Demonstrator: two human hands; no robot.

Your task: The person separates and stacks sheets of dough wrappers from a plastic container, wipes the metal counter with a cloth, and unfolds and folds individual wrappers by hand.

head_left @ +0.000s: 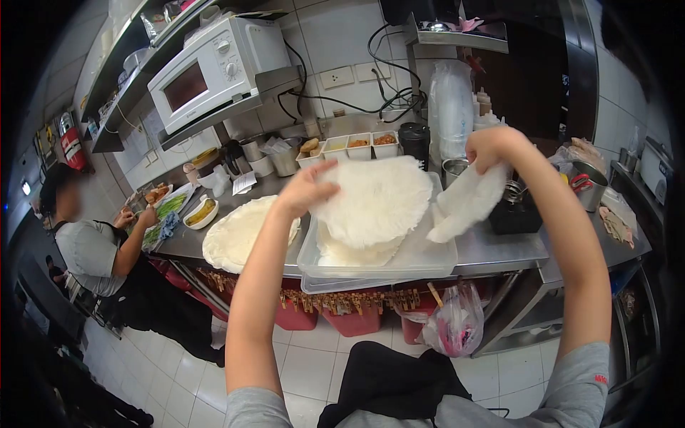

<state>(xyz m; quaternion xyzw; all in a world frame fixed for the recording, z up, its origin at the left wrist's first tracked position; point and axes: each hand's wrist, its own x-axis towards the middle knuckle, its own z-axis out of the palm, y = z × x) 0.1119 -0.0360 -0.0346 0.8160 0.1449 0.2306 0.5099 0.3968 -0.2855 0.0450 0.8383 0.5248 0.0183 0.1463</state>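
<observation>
My left hand [308,190] pinches the left edge of a thin, round, white wrapper [374,200], raised over a clear plastic tub [428,265]. To the right, my right hand [488,147] is closed on the upper edge of another white wrapper [471,203], which hangs down folded above the tub's right side. More wrappers [349,251] lie in the tub, partly hidden by the raised one. Left of the tub, a pile of larger, cream-coloured round wrappers [239,234] rests on the steel counter [492,250]. My left forearm covers part of that pile.
Behind the tub stand white food containers [358,146] and a black lidded cup [414,146]. A microwave [207,75] sits on a shelf at upper left. A co-worker [89,242] handles food at the counter's left end. Clothespins [349,301] line the front edge.
</observation>
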